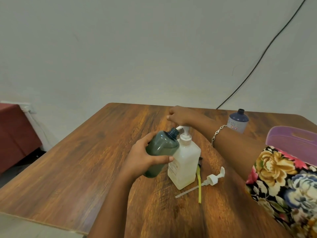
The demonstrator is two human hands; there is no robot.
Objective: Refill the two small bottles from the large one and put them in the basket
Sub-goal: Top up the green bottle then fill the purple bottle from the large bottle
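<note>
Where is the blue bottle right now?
In the head view the blue bottle stands upright and uncapped at the far right of the table, just behind the purple basket.

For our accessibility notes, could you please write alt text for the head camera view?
A person's left hand holds a dark green bottle tilted, its open neck at the nozzle of a large white pump bottle, while the right hand rests on the pump head. A loose pump lies on the table; an uncapped blue bottle and a purple basket stand farther right.
</note>
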